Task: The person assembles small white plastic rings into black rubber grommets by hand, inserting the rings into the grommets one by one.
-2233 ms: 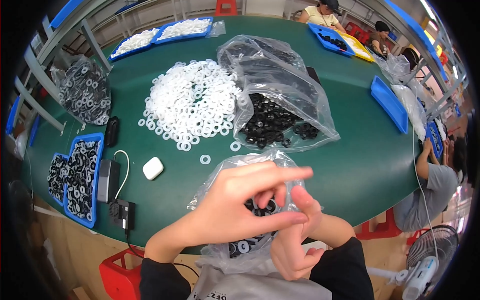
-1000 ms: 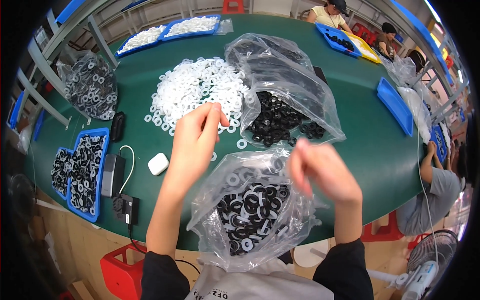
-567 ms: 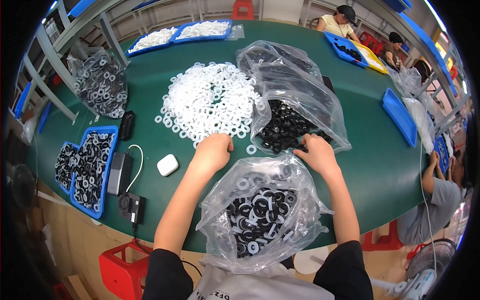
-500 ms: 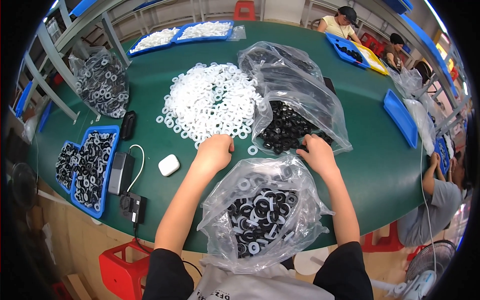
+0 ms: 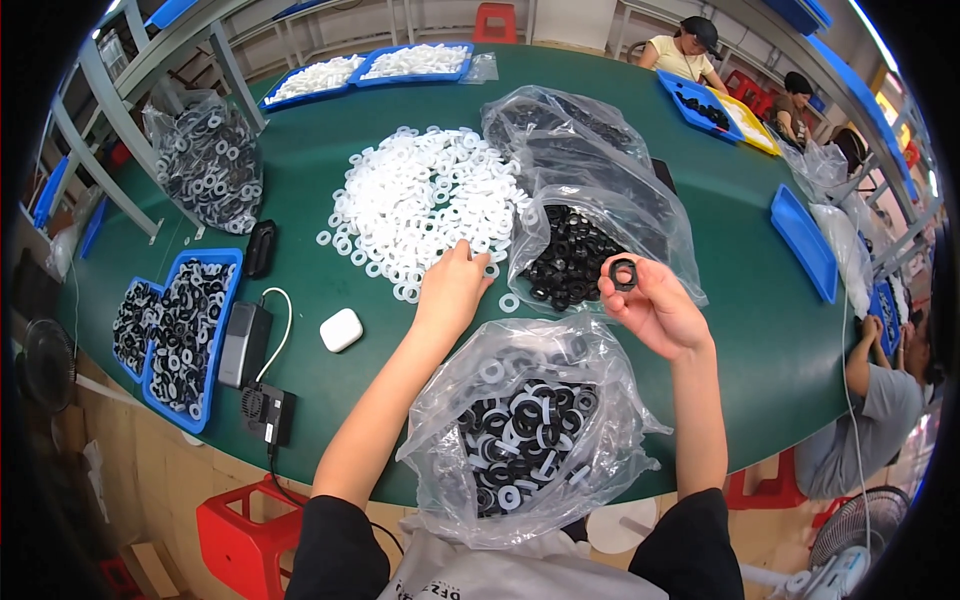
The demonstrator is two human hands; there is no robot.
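The right hand was near 3 o'clock from the middle of the view. Its thumb and finger pinched one black ring, held up off the green desk. The left hand was close to the middle, with its fingertips at the near edge of a big white ring pile at 11 o'clock. Its thumb and fingers were bent, but I cannot tell if they had a white ring.

More black rings lay at 2 o'clock, in the mouth of a big clear bag. At 5 o'clock sat an open clear bag with mixed black and white rings in it. Blue trays at 9 o'clock had mixed rings too.

The step looked like picking up rings, one hand at each pile. I think the next move called for a light pinch by the left hand, as the white rings lay on top of each other.
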